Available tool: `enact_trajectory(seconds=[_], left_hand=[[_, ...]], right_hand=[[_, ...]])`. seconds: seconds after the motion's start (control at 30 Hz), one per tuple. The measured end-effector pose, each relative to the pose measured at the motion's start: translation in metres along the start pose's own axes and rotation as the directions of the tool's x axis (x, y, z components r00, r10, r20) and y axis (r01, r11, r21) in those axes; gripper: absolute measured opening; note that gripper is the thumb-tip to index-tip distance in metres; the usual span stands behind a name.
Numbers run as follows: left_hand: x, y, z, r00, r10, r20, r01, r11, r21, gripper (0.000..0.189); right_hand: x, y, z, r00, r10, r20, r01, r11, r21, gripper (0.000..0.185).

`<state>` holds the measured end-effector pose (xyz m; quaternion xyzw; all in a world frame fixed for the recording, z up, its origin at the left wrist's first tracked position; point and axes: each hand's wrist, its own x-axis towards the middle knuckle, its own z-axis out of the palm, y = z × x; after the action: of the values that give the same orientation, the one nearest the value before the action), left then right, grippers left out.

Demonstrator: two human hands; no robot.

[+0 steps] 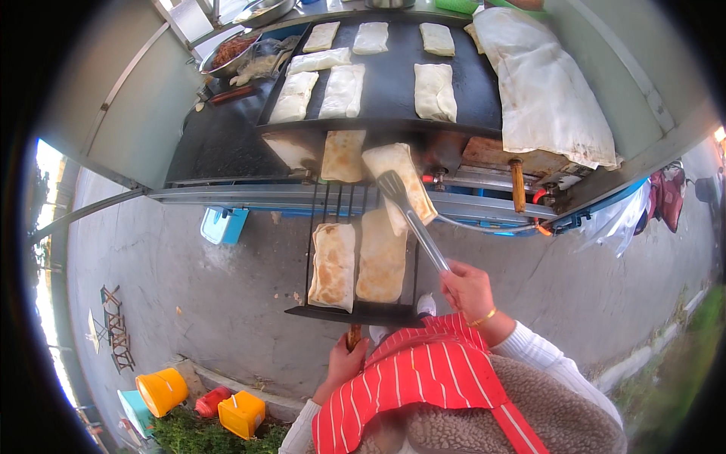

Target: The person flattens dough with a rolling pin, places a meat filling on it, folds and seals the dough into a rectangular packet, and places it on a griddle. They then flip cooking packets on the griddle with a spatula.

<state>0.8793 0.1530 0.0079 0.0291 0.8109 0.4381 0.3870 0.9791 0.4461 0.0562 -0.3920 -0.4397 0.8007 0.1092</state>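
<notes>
My left hand [347,358] grips the wooden handle [354,336] of a metal rack [363,314] pulled out from under the griddle. My right hand [469,289] holds steel tongs [422,232] with a dark slotted head. That head lies over a pale rectangular flatbread [400,159], tilted above the rack; its underside grip is hidden. Two browned flatbreads, a left one [332,267] and a right one [383,258], lie side by side on the rack bars. Another browned flatbread [343,156] sits farther in, partly beneath the griddle edge.
Several pale flatbreads [434,91] lie on the black griddle [391,74]. A white cloth [556,96] covers its right side. Another wooden handle [517,184] juts out below. At left are a bowl of reddish filling [232,54] and a dark worktop [227,136]. A blue container [224,225] stands on the ground.
</notes>
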Motion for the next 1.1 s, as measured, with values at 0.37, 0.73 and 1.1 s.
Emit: enact_trajectory(seconds=[0.37, 0.73, 1.1], left_hand=[[-0.006, 0.009, -0.003, 1.000, -0.012, 0.010, 0.012, 0.999, 0.039, 0.034], [-0.008, 0.017, -0.005, 1.000, 0.010, 0.017, -0.011, 1.000, 0.023, 0.030], [-0.012, 0.021, -0.006, 1.000, -0.005, 0.002, 0.005, 0.998, 0.062, 0.028]], right_hand=[[0.074, -0.020, 0.059, 0.997, 0.015, -0.076, -0.016, 1.000, -0.005, 0.020], [0.027, -0.032, -0.044, 0.992, 0.123, 0.031, -0.108, 0.948, -0.298, 0.041], [0.058, -0.071, -0.111, 0.973, 0.108, 0.204, 0.022, 0.835, -0.550, 0.047]])
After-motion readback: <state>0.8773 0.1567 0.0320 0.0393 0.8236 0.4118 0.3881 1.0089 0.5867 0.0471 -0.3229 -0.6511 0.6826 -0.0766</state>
